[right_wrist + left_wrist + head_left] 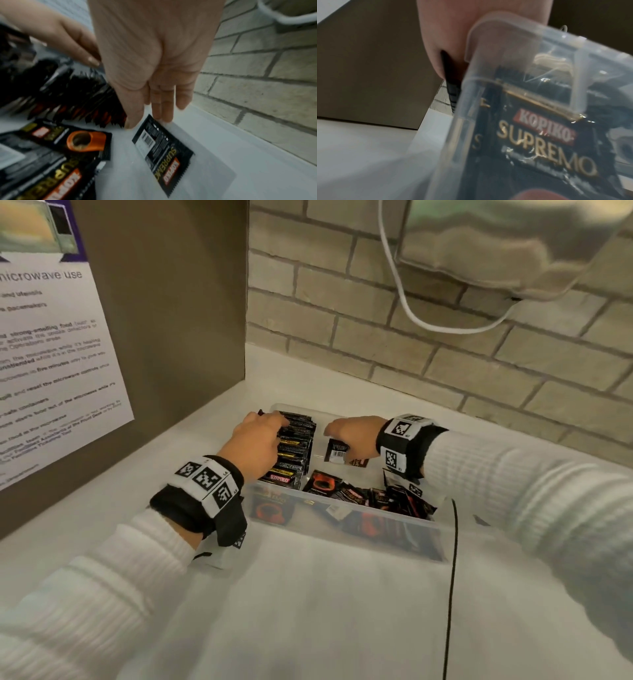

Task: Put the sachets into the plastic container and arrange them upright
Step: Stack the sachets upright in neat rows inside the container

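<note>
A clear plastic container (394, 514) stands on the white counter. Along its left side runs a row of upright black sachets (296, 446). My left hand (260, 436) lies over that row with its fingers curled round the far sachets; a black sachet edge (449, 83) shows against one finger. My right hand (342, 429) reaches down inside the container, fingers straight. Its fingertips (164, 116) touch the far end of a single sachet (163, 152) lying flat, barcode side up. Several loose sachets (359, 494) lie jumbled at the front right.
A brown panel with a paper microwave notice (51, 354) stands close on the left. A brick wall (445, 364) runs behind, with a white cable (404, 302) and a steel appliance (513, 241) above. A thin black cable (452, 559) crosses the counter (308, 611).
</note>
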Demonstrator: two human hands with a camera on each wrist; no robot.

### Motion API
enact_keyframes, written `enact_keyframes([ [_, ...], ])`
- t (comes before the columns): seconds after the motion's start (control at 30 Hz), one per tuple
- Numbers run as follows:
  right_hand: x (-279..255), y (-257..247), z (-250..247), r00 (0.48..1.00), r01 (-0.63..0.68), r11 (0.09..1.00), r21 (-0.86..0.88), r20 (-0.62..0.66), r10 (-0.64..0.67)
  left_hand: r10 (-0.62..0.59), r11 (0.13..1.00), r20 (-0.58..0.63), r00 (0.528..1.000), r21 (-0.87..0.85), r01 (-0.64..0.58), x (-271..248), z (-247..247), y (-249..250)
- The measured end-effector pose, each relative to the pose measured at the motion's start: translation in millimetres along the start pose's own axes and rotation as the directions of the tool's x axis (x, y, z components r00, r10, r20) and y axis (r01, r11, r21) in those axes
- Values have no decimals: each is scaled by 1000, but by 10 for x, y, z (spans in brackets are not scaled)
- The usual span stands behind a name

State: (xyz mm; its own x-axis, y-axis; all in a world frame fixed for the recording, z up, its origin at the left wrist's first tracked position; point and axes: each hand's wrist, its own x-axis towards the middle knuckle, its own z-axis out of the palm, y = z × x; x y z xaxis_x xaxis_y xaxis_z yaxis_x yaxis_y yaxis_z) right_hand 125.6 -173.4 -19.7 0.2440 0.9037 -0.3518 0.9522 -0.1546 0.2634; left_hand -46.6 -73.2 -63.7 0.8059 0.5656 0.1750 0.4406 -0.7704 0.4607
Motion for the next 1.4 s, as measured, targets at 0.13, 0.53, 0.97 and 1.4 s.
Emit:
enact_keyframes([
  [0.13, 157, -51, 93, 1000, -23, 995, -98, 1, 23, 23, 998, -12, 1000, 50, -22, 13, -3, 10],
  [0.53, -43, -155, -122, 924, -72, 953, 293, 379, -47, 34, 991, -28, 999, 131, -30, 0, 9, 48],
  [0.97, -57, -343, 229, 836, -173, 834, 524, 525, -157, 59, 988, -32, 998, 147, -53, 24, 31, 44],
  [1.4, -282, 22, -28, 942, -107, 723, 682, 302, -145, 84, 977, 11, 996, 198, -84, 8, 12, 69],
])
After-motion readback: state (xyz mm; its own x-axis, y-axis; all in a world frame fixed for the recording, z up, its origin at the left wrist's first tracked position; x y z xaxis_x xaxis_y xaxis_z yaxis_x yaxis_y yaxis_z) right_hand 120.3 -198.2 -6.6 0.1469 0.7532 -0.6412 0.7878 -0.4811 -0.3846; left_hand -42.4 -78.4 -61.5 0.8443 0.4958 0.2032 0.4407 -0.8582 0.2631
